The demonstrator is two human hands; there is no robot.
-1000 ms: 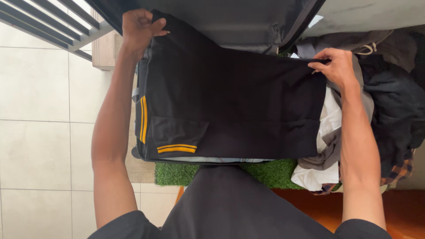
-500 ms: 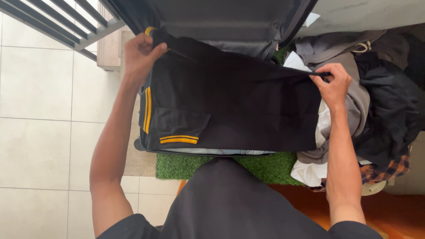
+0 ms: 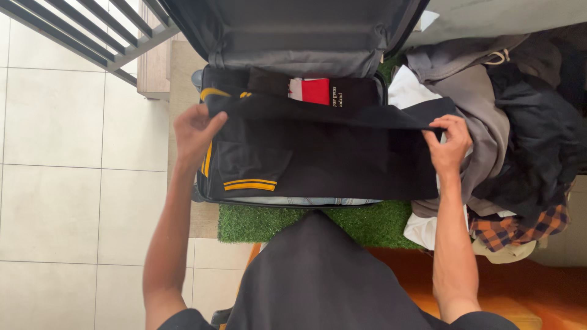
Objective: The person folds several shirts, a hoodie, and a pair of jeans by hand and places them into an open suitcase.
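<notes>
Black shirt (image 3: 342, 159) stretched between left hand (image 3: 194, 131), right hand (image 3: 449, 143)

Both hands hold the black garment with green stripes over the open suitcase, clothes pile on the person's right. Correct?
Not quite: the head view shows the stripes on the black garment are yellow-orange, not green. The rest stands: the left hand and right hand each grip an end of it over the open suitcase, and the clothes pile lies on the person's right.
</notes>
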